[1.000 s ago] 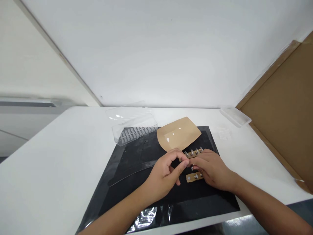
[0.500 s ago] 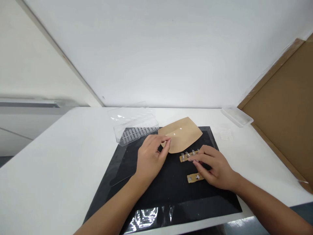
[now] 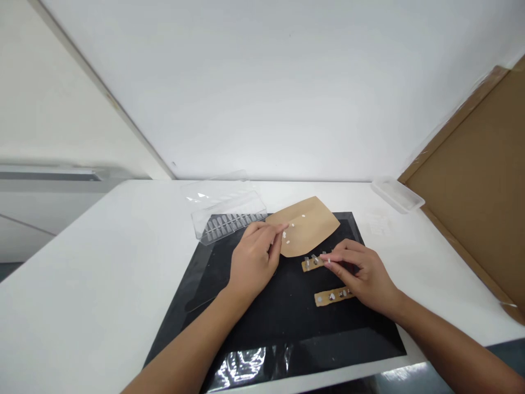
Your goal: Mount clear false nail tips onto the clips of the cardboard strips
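My left hand (image 3: 255,258) is over the near left edge of a brown paper sheet (image 3: 311,227), fingers drawn together. Whether a thing is between the fingertips is hidden. Several tiny white pieces (image 3: 287,242) lie on the paper by those fingertips. My right hand (image 3: 363,273) pinches a small piece with a white spot (image 3: 328,261) between thumb and fingers. Just behind it is a tan strip (image 3: 310,265) bearing upright clear nail tips (image 3: 307,261), partly covered by the hand. A second tan strip (image 3: 325,299) below carries small round silver and white bits.
A clear box of nail tips (image 3: 227,223) stands behind my left hand, with a clear lid (image 3: 215,189) beyond. All the work sits on a black mat (image 3: 270,323). A translucent tray (image 3: 397,195) and a cardboard panel (image 3: 484,197) are at the right.
My left fingers have shifted slightly, and more white pieces show beside them. My right hand has turned and lifted its fingertips a little, uncovering more of the lower strip.
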A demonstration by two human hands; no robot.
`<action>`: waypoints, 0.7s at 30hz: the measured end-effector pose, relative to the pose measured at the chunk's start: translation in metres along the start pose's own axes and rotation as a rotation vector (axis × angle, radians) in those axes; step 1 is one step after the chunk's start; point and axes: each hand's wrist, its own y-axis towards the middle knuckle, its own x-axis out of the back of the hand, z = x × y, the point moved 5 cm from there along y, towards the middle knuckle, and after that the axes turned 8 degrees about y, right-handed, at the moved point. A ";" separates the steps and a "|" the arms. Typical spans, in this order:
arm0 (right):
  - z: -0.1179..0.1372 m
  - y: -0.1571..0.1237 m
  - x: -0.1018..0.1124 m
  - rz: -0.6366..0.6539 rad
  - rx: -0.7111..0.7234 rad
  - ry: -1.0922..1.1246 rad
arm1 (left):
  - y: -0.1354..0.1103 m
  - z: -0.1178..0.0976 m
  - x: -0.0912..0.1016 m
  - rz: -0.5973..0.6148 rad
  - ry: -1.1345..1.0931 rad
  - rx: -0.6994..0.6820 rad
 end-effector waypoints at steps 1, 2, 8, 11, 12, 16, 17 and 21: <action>0.000 0.000 0.001 -0.007 -0.002 -0.003 | 0.000 -0.003 0.003 0.001 -0.021 -0.016; 0.000 0.000 0.002 -0.015 -0.003 -0.007 | 0.000 -0.007 0.006 0.005 -0.050 -0.035; 0.000 -0.001 0.005 -0.010 -0.012 0.045 | -0.005 -0.042 0.009 0.328 -0.344 -0.316; 0.002 -0.001 0.002 0.056 -0.021 0.093 | -0.013 -0.054 0.004 0.478 -0.382 -0.419; 0.003 -0.001 -0.001 0.092 -0.024 0.099 | -0.015 -0.056 0.003 0.500 -0.376 -0.442; 0.006 -0.005 -0.012 0.243 -0.006 0.030 | -0.028 -0.061 -0.005 0.518 -0.304 -0.547; 0.006 -0.007 -0.014 0.266 0.003 0.000 | -0.030 -0.061 -0.007 0.514 -0.282 -0.560; 0.002 -0.012 -0.021 0.300 -0.006 -0.090 | -0.037 -0.061 -0.013 0.517 -0.227 -0.547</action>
